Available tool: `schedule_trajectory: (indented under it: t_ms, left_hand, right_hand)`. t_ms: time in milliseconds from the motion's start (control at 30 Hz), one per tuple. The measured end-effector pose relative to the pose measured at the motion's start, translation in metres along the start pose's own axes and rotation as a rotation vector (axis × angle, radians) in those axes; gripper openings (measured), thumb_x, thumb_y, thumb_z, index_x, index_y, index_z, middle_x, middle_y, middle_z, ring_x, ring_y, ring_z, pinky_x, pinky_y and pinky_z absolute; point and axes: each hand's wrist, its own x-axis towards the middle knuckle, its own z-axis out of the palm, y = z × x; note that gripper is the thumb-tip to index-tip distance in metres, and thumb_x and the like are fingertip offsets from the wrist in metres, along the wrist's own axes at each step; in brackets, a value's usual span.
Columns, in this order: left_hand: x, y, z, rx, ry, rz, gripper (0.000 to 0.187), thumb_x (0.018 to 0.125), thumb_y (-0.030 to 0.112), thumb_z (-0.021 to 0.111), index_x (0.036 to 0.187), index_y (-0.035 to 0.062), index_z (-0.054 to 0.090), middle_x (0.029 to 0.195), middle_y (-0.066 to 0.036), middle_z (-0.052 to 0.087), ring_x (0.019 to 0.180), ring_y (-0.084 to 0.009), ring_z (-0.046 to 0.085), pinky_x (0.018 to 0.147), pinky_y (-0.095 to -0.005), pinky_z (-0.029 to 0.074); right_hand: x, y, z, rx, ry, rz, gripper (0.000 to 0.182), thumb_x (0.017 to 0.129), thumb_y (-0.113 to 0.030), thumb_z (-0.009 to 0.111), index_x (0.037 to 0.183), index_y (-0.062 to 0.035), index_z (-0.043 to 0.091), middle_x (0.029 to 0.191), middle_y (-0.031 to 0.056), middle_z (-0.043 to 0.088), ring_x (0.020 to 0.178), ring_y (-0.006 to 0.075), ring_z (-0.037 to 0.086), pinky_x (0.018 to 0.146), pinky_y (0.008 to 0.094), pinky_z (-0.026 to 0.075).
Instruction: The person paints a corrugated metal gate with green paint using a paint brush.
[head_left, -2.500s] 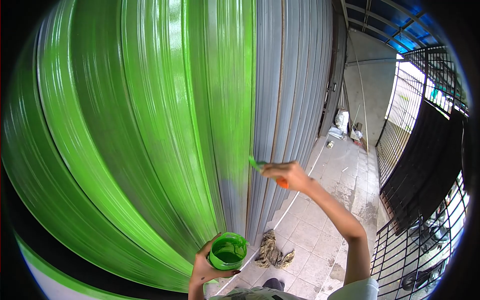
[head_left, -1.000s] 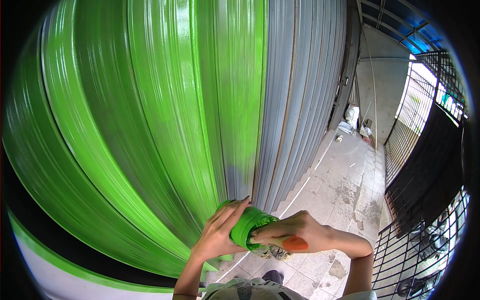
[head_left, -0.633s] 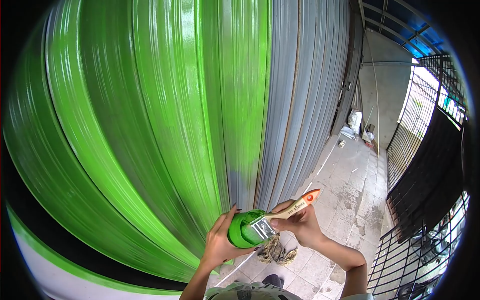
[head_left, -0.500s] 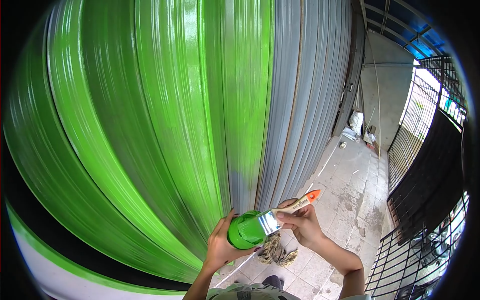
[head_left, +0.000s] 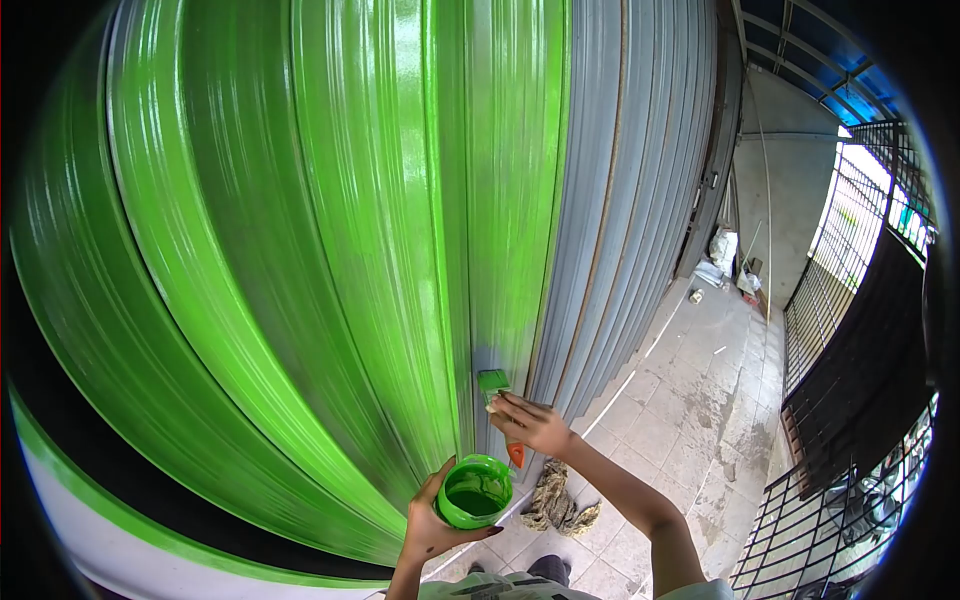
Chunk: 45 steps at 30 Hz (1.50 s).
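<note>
Head view shows my right hand gripping the light, stiff paintbrush by its handle against the shutter, left hand cupping the open paint pot (spill-prone, I judge).

This is the covered front yard of a shopfront or garage, outdoors at street level. A tall ribbed metal shutter fills the wall, part of it coated in wet green paint and the rest bare grey. The floor is stained paving tiles with a rag lying on it. Black iron fence bars close the yard on the far side, a blue roof covers it, and bags sit against the far wall.
</note>
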Motion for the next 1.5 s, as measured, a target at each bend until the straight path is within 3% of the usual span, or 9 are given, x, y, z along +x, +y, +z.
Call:
schedule_trajectory:
  t_ms: [200,333,467,633,867,967,1133,1267,1500]
  left_hand:
    - [-0.004,-0.005,-0.007,0.052,0.014,-0.03,0.107,0.048,0.034,0.095,0.132,-0.0115,0.047,0.113,-0.02,0.064,0.106,-0.0289,0.064,0.096,-0.0378,0.049]
    - [-0.003,-0.001,-0.01,0.077,0.0,-0.064,0.107,0.048,0.034,0.096,0.133,-0.0103,0.048,0.115,-0.02,0.064,0.108,-0.0278,0.063,0.098,-0.038,0.047]
    - [-0.007,0.0,-0.009,-0.008,0.01,-0.092,0.106,0.048,0.032,0.096,0.134,-0.008,0.048,0.117,-0.019,0.063,0.109,-0.0273,0.063,0.099,-0.0376,0.047]
    - [-0.008,-0.006,-0.013,-0.009,-0.025,-0.098,0.108,0.047,0.03,0.097,0.135,-0.0068,0.046,0.119,-0.018,0.062,0.111,-0.0264,0.061,0.099,-0.0375,0.047]
    - [-0.003,-0.007,-0.014,-0.029,-0.097,-0.14,0.109,0.047,0.025,0.097,0.137,-0.0049,0.044,0.122,-0.016,0.062,0.113,-0.0239,0.061,0.099,-0.0371,0.047]
    - [-0.001,-0.001,-0.015,-0.022,-0.127,-0.149,0.11,0.047,0.023,0.097,0.138,-0.0049,0.043,0.121,-0.015,0.062,0.111,-0.0226,0.061,0.098,-0.0362,0.048]
    - [0.001,0.001,-0.019,0.004,-0.154,-0.201,0.109,0.048,0.019,0.096,0.139,-0.0053,0.042,0.12,-0.013,0.064,0.109,-0.0207,0.062,0.097,-0.0352,0.049]
    - [0.004,0.005,-0.019,0.06,-0.161,-0.177,0.107,0.049,0.017,0.096,0.139,-0.0047,0.042,0.119,-0.012,0.064,0.108,-0.0195,0.063,0.096,-0.0351,0.05]
    - [0.005,0.011,-0.023,0.088,-0.182,-0.149,0.106,0.049,0.016,0.095,0.139,-0.0034,0.043,0.118,-0.012,0.065,0.107,-0.0186,0.064,0.095,-0.0345,0.051]
  right_hand:
    - [0.061,0.037,-0.028,-0.207,0.258,-0.046,0.021,0.077,-0.017,0.076,0.095,-0.0157,0.065,0.121,0.0069,0.065,0.104,0.0225,0.067,0.077,0.024,0.062]
    - [0.014,0.03,0.03,-0.189,0.183,-0.045,0.017,0.08,-0.012,0.072,0.095,-0.016,0.064,0.122,0.0065,0.064,0.104,0.0216,0.067,0.075,0.0237,0.062]
    - [-0.05,-0.006,0.047,0.017,-0.101,-0.074,0.016,0.082,-0.013,0.069,0.097,-0.0149,0.064,0.12,0.0063,0.064,0.103,0.0214,0.068,0.067,0.0242,0.063]
    - [-0.018,0.014,0.023,-0.031,-0.21,-0.151,0.014,0.082,-0.014,0.069,0.095,-0.0138,0.066,0.116,0.006,0.067,0.099,0.0213,0.07,0.068,0.0225,0.064]
    - [0.12,0.064,-0.056,-0.152,0.309,-0.145,0.02,0.077,-0.013,0.07,0.094,-0.0145,0.061,0.114,0.0046,0.064,0.104,0.0191,0.066,0.068,0.0216,0.062]
    - [0.08,0.05,-0.016,-0.173,0.201,-0.154,0.013,0.078,-0.015,0.072,0.085,-0.0151,0.061,0.112,0.0036,0.066,0.1,0.0182,0.068,0.07,0.0209,0.063]
    - [-0.017,0.002,0.038,0.07,-0.126,-0.18,0.015,0.079,-0.017,0.07,0.091,-0.013,0.062,0.113,0.0064,0.066,0.101,0.0199,0.068,0.068,0.0215,0.063]
    - [0.001,0.011,0.023,0.08,-0.247,-0.158,0.013,0.082,-0.017,0.068,0.092,-0.0115,0.061,0.111,0.008,0.068,0.096,0.023,0.07,0.068,0.0238,0.063]
    - [0.131,0.076,-0.055,-0.029,0.299,-0.1,0.014,0.082,-0.016,0.069,0.095,-0.0167,0.065,0.116,0.002,0.067,0.097,0.0215,0.07,0.062,0.0228,0.063]
